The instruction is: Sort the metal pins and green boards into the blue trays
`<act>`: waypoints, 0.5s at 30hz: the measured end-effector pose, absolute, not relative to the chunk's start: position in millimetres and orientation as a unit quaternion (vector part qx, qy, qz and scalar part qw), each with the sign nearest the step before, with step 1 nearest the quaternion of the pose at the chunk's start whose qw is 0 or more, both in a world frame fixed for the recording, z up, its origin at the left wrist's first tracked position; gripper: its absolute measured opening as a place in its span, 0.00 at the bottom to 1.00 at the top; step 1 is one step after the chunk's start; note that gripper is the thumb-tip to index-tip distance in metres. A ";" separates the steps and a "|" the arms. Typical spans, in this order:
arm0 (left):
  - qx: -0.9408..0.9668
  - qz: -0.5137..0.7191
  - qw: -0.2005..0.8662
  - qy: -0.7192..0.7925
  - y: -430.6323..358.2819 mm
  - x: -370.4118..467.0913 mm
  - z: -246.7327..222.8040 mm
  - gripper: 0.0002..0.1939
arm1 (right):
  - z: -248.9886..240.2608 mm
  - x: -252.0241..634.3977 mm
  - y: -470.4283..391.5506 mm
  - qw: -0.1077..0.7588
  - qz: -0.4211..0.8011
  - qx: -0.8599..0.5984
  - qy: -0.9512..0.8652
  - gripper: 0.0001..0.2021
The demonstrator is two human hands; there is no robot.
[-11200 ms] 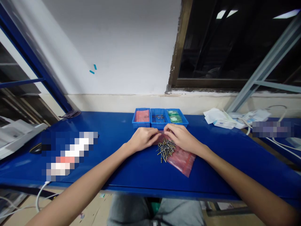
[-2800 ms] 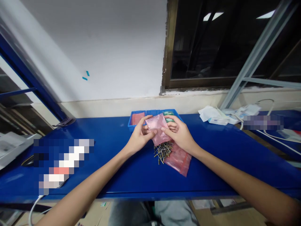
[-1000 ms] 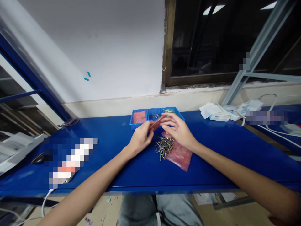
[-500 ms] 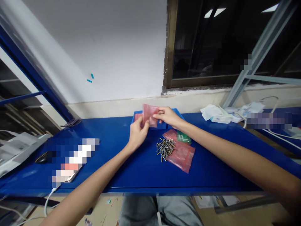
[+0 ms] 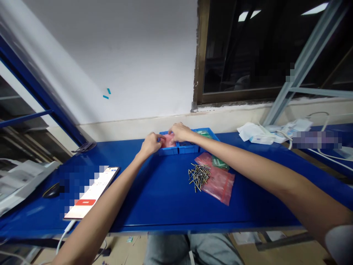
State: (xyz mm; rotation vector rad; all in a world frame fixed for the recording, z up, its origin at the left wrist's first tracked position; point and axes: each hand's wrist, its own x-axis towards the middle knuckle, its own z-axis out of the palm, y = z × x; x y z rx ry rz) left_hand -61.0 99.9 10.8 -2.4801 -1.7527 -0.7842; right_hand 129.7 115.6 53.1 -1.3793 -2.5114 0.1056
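A pink plastic bag (image 5: 167,140) lies in the left blue bin (image 5: 168,151) at the back of the table. My left hand (image 5: 150,143) is at the bin's left side, fingers curled onto the bag's left edge. From the right, my right hand (image 5: 179,133) reaches over the bin with bent fingers on the bag; its fingertips are partly hidden. A heap of thin metal pins (image 5: 199,176) sits nearer me, beside and partly against another pink bag (image 5: 220,184). Behind that bag, a green bag (image 5: 220,163) is partly covered by my right forearm.
More blue bins (image 5: 189,149) stand to the right, one holding a green bag (image 5: 203,134). A phone (image 5: 93,193) with a cable and a black mouse (image 5: 52,190) lie at left. White packets (image 5: 256,134) and cables lie at right.
Both hands have lowered the pink bag from above the bins into the left bin. My left hand has shifted left, and the view has tilted slightly.
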 end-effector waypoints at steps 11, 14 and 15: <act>-0.812 -0.095 0.047 -0.574 98.2 -45.9 30.1 0.19 | 59.8 119.4 108.9 0.018 0.012 -0.493 -0.870 0.18; -0.806 -0.084 0.047 -0.584 98.2 -43.4 30.5 0.20 | 60.3 117.6 108.7 0.000 0.014 -0.493 -0.870 0.18; -0.804 -0.081 0.046 -0.587 98.7 -43.0 30.3 0.20 | 60.5 117.0 108.5 -0.006 0.014 -0.492 -0.870 0.17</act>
